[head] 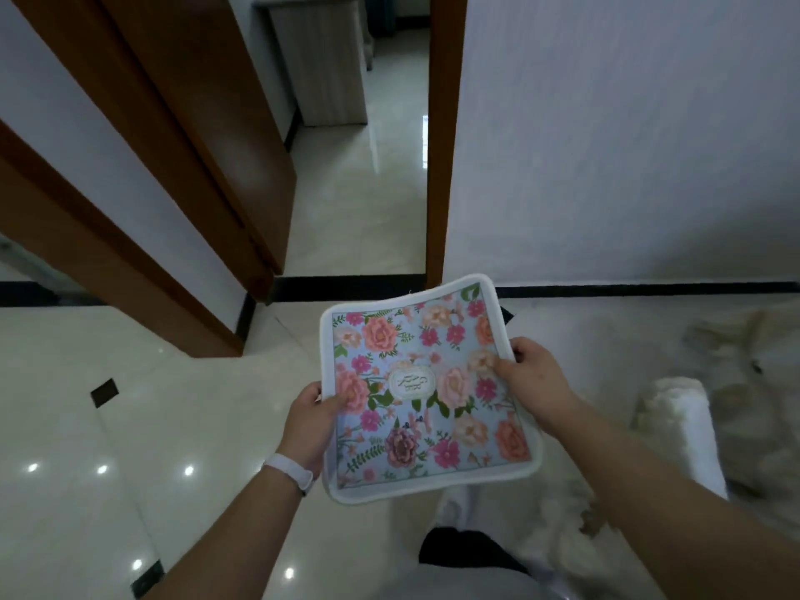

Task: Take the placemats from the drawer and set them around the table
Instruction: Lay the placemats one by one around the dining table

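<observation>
Head view: floral placemat [426, 391] held lower centre of frame, above the tiled floor [108, 426]. Left hand [309, 420] pinching the left edge, right hand [530, 374] the right edge, fingers closed. Table, drawer not visible. Risks: mat sagging, slipping from edge-only grips; tripping on the fluffy rug [714, 383] at lower right.

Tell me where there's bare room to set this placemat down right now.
No table or drawer is in view. Both hands, left hand and right hand, grip the floral white-edged placemat. The only bare patch is glossy cream tile floor, bordered by the brown wooden door frame and black threshold strip. The right side is crowded by a shaggy cream rug.
</observation>
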`<state>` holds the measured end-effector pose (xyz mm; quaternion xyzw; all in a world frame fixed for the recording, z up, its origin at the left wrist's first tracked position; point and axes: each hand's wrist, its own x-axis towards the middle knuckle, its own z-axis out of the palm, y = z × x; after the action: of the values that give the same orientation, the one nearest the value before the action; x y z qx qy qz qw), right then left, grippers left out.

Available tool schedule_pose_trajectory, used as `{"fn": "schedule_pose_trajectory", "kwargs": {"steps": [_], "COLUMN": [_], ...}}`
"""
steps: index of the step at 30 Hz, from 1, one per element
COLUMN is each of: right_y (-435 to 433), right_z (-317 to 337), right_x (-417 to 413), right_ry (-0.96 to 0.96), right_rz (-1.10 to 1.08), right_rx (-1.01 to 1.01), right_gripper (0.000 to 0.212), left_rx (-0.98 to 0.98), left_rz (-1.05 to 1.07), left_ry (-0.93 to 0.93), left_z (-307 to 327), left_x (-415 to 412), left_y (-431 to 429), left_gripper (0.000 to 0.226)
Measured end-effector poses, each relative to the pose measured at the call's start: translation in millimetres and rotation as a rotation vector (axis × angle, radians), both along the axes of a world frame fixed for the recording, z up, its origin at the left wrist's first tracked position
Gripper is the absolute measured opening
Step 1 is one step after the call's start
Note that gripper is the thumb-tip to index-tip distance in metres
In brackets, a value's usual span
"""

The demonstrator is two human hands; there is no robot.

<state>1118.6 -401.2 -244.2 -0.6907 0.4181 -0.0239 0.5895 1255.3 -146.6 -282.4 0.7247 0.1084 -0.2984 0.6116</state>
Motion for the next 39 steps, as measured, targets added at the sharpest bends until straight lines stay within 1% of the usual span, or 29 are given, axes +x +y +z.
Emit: {"fn": "schedule_pose_trajectory", "kwargs": {"steps": [4,7,10,14,17,20,22,25,29,33,39], "right_y": [-61.5,-104.4,-141.9,-181.6,-209.0,-237.6,-256.1,-275.7,-306.2,-327.0,-360.3], "right_z": [14.7,21.9,20.2,11.9,3.7,2.1,4.1,11.6,22.5,26.2,34.8], "right_x": [27.6,33.0,33.9,35.3,43.6,61.4,78.8,101.7,130.6,126.9,85.6], "right_ry": [-0.055,-0.077,-0.059,-0.058,-0.028,0.011,-0.005,-0.025,-0.037,-0.015,0.003], "right_rz": [-0.048,-0.149,-0.252,-0.405,-0.508,-0.581,-0.647,-0.716,-0.852,-1.000,-1.206], "right_rx": [-0.014,-0.036,-0.043,0.023,-0.004,-0.040,-0.039,-0.047,-0.085,-0.137,-0.157], "right_gripper": [0.012,0.016,0.018,0.018,0.016,0.018,0.021,0.026,0.026,0.025,0.025], "left_rx": [-0.026,-0.072,-0.080,-0.080,-0.060,-0.061,-0.072,-0.095,-0.119,-0.148,-0.127], "left_rz": [-0.067,-0.121,-0.220,-0.364,-0.453,-0.527,-0.582,-0.652,-0.790,-0.929,-1.143], "left_ry": [-0.020,-0.011,-0.021,-0.031,-0.021,0.038,0.085,0.077,0.080,0.072,0.053], "left_z": [16.7,27.6,31.5,26.7,16.0,9.2,8.7,19.0,33.8,37.9,40.1], "left_x": [47.4,71.0,95.0,129.4,156.5,188.1,217.9,250.4,288.3,286.3,250.5], "left_y": [-69.4,-122.3,-173.9,-243.3,-295.7,-350.2,-389.2,-436.5,-510.2,-575.7,-657.3], "left_gripper": [0.024,0.026,0.020,0.017,0.015,0.016,0.015,0.007,0.007,0.006,0.004]}}
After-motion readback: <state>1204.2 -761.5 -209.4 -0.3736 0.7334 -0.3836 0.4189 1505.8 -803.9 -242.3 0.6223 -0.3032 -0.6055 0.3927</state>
